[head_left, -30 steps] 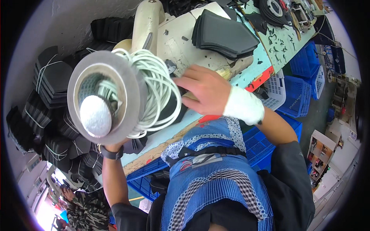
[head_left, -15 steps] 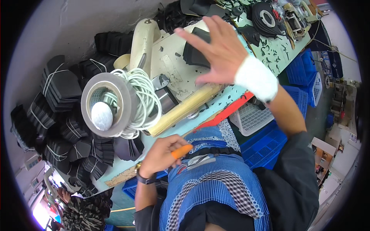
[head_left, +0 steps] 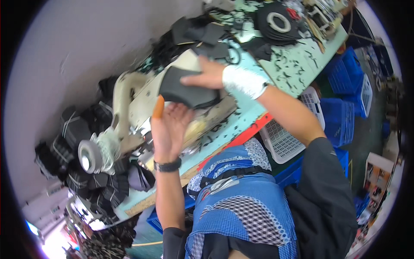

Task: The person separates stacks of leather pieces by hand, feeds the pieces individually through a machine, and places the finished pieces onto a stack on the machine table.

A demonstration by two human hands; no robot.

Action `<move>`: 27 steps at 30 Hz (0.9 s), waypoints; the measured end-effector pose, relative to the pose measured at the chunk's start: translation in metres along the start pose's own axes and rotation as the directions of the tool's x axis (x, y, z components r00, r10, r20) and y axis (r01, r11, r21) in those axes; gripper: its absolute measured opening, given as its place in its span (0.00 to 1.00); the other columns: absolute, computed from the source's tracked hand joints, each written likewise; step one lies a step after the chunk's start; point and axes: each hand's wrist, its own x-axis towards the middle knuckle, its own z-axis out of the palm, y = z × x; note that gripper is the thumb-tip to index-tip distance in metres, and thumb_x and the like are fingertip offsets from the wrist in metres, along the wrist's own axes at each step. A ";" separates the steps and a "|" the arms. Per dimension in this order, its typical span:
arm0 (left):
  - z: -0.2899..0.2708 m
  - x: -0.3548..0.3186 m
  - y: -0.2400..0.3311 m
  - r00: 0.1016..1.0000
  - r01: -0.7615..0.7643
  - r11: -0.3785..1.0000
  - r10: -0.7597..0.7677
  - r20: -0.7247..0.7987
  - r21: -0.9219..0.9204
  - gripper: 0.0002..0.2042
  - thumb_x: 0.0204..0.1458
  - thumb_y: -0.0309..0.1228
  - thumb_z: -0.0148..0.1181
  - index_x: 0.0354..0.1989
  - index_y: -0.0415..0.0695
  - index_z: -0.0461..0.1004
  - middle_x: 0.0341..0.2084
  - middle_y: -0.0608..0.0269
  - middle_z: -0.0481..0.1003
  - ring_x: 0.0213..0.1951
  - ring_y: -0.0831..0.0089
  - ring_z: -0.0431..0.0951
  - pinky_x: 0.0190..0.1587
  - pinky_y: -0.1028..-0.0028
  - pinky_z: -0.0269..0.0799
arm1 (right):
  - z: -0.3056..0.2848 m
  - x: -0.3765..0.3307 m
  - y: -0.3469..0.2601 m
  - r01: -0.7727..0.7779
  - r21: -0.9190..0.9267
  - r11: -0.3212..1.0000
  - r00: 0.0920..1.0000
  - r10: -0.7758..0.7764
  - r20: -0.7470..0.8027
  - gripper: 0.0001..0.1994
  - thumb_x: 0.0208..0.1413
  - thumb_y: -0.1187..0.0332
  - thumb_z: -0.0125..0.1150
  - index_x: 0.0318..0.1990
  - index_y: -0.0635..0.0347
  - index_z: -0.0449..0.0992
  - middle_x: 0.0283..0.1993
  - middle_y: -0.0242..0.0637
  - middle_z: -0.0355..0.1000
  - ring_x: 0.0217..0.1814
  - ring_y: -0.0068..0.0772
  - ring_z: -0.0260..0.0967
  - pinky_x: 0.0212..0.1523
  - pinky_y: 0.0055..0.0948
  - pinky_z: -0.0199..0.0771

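Note:
A stack of black curved flat pieces (head_left: 183, 86) is tilted over the pale sewing machine (head_left: 123, 93). My right hand (head_left: 211, 74), a white wrap about its wrist, grips the stack's right side with the thumb across the top face; its other fingers are mostly hidden. Palm up, my left hand (head_left: 170, 127) is spread at the stack's lower edge, its fingertips close to or touching it. An orange finger cover (head_left: 158, 107) sits on the left thumb, and a dark band circles that wrist.
Tied bundles of black pieces (head_left: 75, 129) crowd the left, beside a roll (head_left: 89, 156) and white cord (head_left: 108, 146). Black scraps litter the green table (head_left: 297, 69) around a black coil (head_left: 276, 23). Blue crates (head_left: 336, 121) and a white basket (head_left: 284, 140) stand right.
My right hand has come down and left and taken hold of the black stack, which is now lifted. My left hand has risen from near my waist to the stack and opened. The view has shifted.

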 end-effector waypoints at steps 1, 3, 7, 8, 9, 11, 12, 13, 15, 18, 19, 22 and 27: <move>0.015 0.020 0.001 0.997 -0.027 0.996 0.021 0.073 0.080 0.28 0.65 0.50 0.43 0.60 0.35 0.62 0.55 0.52 0.69 0.56 0.65 0.69 0.59 0.59 0.64 | 0.006 -0.002 0.009 -0.030 0.044 0.999 0.998 0.028 0.060 0.53 0.47 0.33 0.59 0.63 0.79 0.57 0.64 0.63 0.60 0.68 0.54 0.59 0.67 0.36 0.57; 0.059 0.039 0.002 0.986 -0.082 0.973 0.048 0.158 0.214 0.27 0.65 0.47 0.42 0.59 0.34 0.63 0.55 0.54 0.69 0.57 0.65 0.67 0.61 0.62 0.62 | -0.024 -0.016 0.025 -0.038 0.252 0.967 0.999 0.041 -0.008 0.43 0.48 0.46 0.66 0.59 0.79 0.63 0.58 0.63 0.66 0.63 0.50 0.65 0.64 0.34 0.62; 0.091 0.037 -0.032 0.983 -0.184 0.805 0.167 0.082 0.564 0.23 0.65 0.38 0.43 0.61 0.34 0.63 0.55 0.54 0.70 0.57 0.65 0.69 0.61 0.65 0.62 | -0.079 -0.064 0.118 0.065 0.722 0.689 0.975 0.112 -0.194 0.29 0.53 0.64 0.64 0.56 0.78 0.65 0.47 0.50 0.76 0.42 0.38 0.78 0.45 0.31 0.79; 0.099 0.018 -0.030 0.951 -0.305 0.602 0.155 0.267 0.738 0.21 0.65 0.35 0.45 0.60 0.32 0.64 0.54 0.52 0.71 0.57 0.64 0.70 0.61 0.67 0.63 | -0.069 -0.084 0.153 0.094 0.598 0.796 0.895 0.195 -0.401 0.26 0.53 0.67 0.61 0.56 0.76 0.65 0.47 0.52 0.75 0.38 0.39 0.79 0.40 0.32 0.82; 0.087 0.010 -0.032 0.934 -0.328 0.483 0.039 0.355 0.812 0.20 0.65 0.34 0.44 0.59 0.32 0.65 0.50 0.51 0.74 0.52 0.64 0.75 0.58 0.68 0.67 | -0.041 -0.100 0.176 -0.129 0.442 0.888 0.847 0.330 -0.416 0.29 0.51 0.65 0.61 0.58 0.76 0.64 0.47 0.55 0.75 0.44 0.43 0.78 0.45 0.36 0.80; 0.062 -0.004 -0.052 0.953 0.033 0.759 -0.219 0.208 0.650 0.19 0.65 0.36 0.44 0.53 0.32 0.69 0.41 0.52 0.77 0.39 0.68 0.80 0.46 0.70 0.75 | 0.025 -0.126 0.164 -0.215 0.156 0.964 0.934 0.249 -0.257 0.36 0.48 0.58 0.62 0.61 0.74 0.62 0.53 0.60 0.71 0.60 0.54 0.68 0.62 0.43 0.66; 0.061 -0.008 -0.068 0.951 0.131 0.772 -0.275 0.142 0.622 0.17 0.64 0.34 0.48 0.52 0.33 0.70 0.40 0.54 0.77 0.39 0.69 0.79 0.45 0.70 0.76 | 0.060 -0.130 0.172 -0.165 0.191 0.968 0.967 0.197 -0.164 0.35 0.48 0.58 0.62 0.60 0.73 0.63 0.56 0.61 0.69 0.61 0.57 0.66 0.64 0.43 0.63; 0.059 -0.010 -0.088 0.956 0.068 0.695 -0.251 0.153 0.716 0.15 0.62 0.32 0.51 0.52 0.36 0.71 0.36 0.59 0.78 0.37 0.72 0.77 0.43 0.73 0.74 | 0.064 -0.126 0.179 -0.238 0.346 0.908 0.951 0.290 -0.107 0.35 0.48 0.57 0.63 0.59 0.74 0.64 0.56 0.62 0.68 0.60 0.58 0.66 0.63 0.43 0.63; 0.046 -0.017 -0.112 0.929 0.133 0.525 -0.361 0.079 0.841 0.15 0.60 0.31 0.56 0.52 0.36 0.72 0.36 0.61 0.78 0.37 0.75 0.76 0.42 0.75 0.72 | 0.019 -0.120 0.206 -0.304 0.353 0.885 0.907 0.382 -0.177 0.34 0.47 0.56 0.64 0.57 0.73 0.67 0.55 0.62 0.69 0.60 0.55 0.67 0.62 0.42 0.64; 0.030 -0.025 -0.137 0.919 0.089 0.363 -0.390 0.064 0.928 0.17 0.58 0.33 0.60 0.51 0.34 0.73 0.36 0.61 0.78 0.37 0.78 0.74 0.43 0.76 0.71 | -0.082 -0.144 0.320 -0.544 0.544 0.639 0.405 0.767 -0.497 0.30 0.46 0.55 0.63 0.51 0.74 0.72 0.44 0.63 0.75 0.48 0.57 0.75 0.51 0.43 0.75; 0.031 -0.025 -0.140 0.923 0.078 0.360 -0.378 0.068 0.930 0.17 0.58 0.33 0.60 0.51 0.34 0.73 0.36 0.60 0.78 0.37 0.77 0.75 0.43 0.76 0.71 | -0.104 -0.156 0.341 -0.598 0.488 0.636 0.226 0.718 -0.658 0.31 0.46 0.56 0.63 0.53 0.74 0.71 0.46 0.62 0.74 0.50 0.54 0.75 0.54 0.42 0.74; 0.022 -0.013 -0.149 0.929 0.102 0.415 -0.365 0.062 0.904 0.18 0.57 0.34 0.61 0.50 0.33 0.73 0.35 0.58 0.79 0.40 0.75 0.76 0.45 0.75 0.71 | -0.104 -0.159 0.310 -0.376 0.518 0.768 0.433 0.640 -0.634 0.32 0.46 0.57 0.64 0.56 0.73 0.67 0.52 0.61 0.72 0.56 0.52 0.72 0.59 0.40 0.70; -0.011 0.018 -0.178 0.970 -0.241 -0.151 -0.050 0.236 0.959 0.25 0.57 0.38 0.61 0.58 0.35 0.67 0.52 0.49 0.71 0.44 0.71 0.76 0.48 0.73 0.71 | -0.009 -0.087 0.237 -0.192 0.659 0.728 0.869 0.438 -0.231 0.35 0.47 0.56 0.67 0.59 0.73 0.65 0.54 0.57 0.71 0.58 0.49 0.69 0.60 0.37 0.67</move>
